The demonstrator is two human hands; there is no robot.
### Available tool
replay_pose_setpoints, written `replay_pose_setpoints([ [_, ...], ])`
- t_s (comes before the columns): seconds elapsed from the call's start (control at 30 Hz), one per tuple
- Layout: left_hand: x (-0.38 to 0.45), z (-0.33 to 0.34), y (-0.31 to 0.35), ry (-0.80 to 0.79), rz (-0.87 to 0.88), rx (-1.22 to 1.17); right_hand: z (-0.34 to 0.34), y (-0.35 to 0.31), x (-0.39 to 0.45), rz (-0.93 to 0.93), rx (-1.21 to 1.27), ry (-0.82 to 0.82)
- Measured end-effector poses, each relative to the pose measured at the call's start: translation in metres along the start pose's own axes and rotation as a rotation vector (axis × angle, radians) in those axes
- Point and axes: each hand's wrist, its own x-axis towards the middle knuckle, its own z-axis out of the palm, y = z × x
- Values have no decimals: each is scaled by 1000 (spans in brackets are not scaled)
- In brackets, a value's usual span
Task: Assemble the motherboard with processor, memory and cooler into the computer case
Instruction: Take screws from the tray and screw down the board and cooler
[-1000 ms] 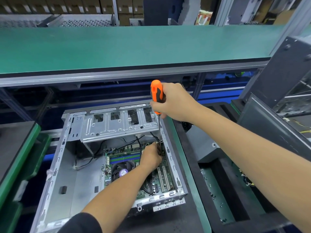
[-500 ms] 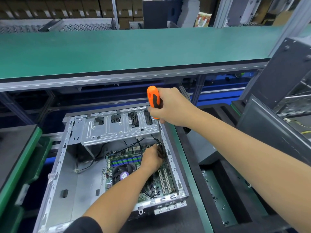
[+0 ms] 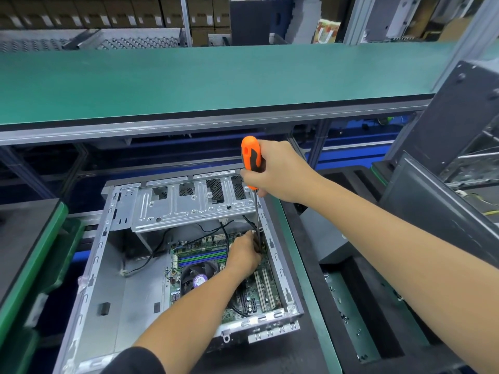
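At the left a green bin is seen beside the open computer case, which lies on its side on the green-edged workbench. Inside the case, toward its right wall, the motherboard is laid flat, with the cooler fan and the blue memory slots on it. The drive cage spans the far end of the case.

The left hand is lowered onto the far right corner of the board, fingers curled close around the tip of the screwdriver shaft; whether a screw is pinched there cannot be told, since the fingertips are hidden. The orange screwdriver is held nearly upright, its handle gripped firmly by the right hand above the case rim.

The step in hand is judged to be the fastening of the board to the case at that corner. For the next move the tip would have to be kept seated in the screw head and the handle turned under light downward pressure, with the black cables kept out of the way. Loose screws are scattered in the black tray at the right.
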Motion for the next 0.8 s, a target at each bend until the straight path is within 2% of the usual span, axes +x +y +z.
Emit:
replay_pose_setpoints([
  [0.8,-3,-5,1,-27,18,-69,-6,-2,1,0,4,16],
])
